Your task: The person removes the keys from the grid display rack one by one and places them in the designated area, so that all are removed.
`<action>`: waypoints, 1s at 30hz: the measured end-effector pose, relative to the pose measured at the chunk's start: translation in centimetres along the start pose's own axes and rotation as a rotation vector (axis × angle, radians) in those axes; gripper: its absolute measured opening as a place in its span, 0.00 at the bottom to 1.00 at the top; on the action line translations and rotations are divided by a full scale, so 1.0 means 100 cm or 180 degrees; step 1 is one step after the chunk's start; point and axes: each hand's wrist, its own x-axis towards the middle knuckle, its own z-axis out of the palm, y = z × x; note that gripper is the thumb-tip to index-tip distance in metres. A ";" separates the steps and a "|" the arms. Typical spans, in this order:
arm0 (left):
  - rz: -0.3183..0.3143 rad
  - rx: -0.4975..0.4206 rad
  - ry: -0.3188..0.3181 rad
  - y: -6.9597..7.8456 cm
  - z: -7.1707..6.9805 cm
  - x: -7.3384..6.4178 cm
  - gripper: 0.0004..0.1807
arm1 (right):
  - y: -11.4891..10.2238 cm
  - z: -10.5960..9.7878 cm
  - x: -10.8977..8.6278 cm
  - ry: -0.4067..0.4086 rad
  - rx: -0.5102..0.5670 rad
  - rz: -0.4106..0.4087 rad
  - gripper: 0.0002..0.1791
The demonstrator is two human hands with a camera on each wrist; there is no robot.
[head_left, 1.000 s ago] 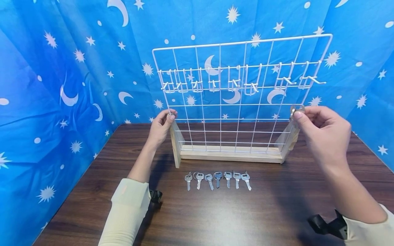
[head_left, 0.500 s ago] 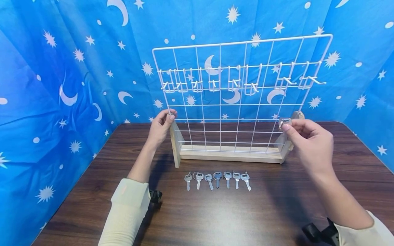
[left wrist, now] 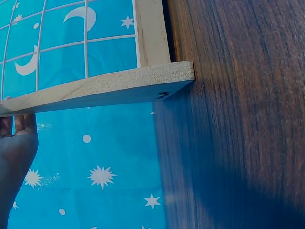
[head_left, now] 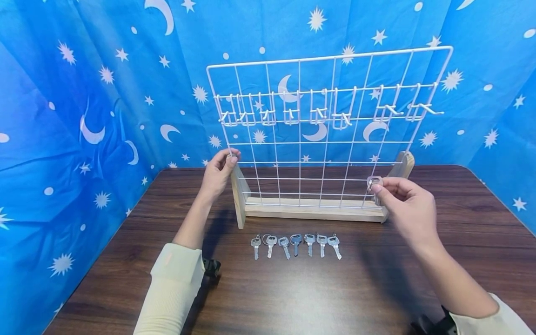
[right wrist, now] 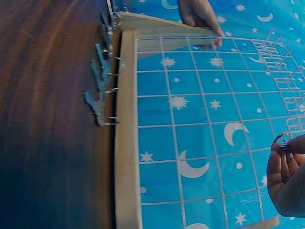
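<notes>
My left hand [head_left: 217, 174] grips the top of the left wooden side piece [head_left: 240, 197] of a white wire grid rack [head_left: 299, 61]. In the left wrist view that hand [left wrist: 18, 148] sits at the far end of the wooden side [left wrist: 105, 86]. My right hand [head_left: 412, 204] pinches a silver key [head_left: 374, 180] between thumb and fingers, in front of the rack's lower right part. Its metal ring [right wrist: 282, 135] shows in the right wrist view. Several white hooks [head_left: 342, 121] hang along the grid's upper bars, with nothing on them.
A row of several silver keys with rings [head_left: 296, 240] lies on the dark wooden table [head_left: 301, 298], in front of the rack's wooden base [head_left: 314, 212]. A blue curtain [head_left: 184, 111] with moons and stars stands behind.
My right hand has moved down and left with the key, away from the top of the rack's right wooden side. My left hand has stayed in place.
</notes>
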 end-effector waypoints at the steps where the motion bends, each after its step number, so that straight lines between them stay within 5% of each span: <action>1: -0.0003 -0.0001 0.0006 0.000 0.000 0.000 0.14 | 0.002 0.001 -0.001 -0.0033 -0.0011 0.0013 0.13; 30: -0.0037 0.0009 -0.0022 0.000 -0.001 0.000 0.15 | 0.043 0.014 -0.010 -0.1165 0.0722 0.0715 0.12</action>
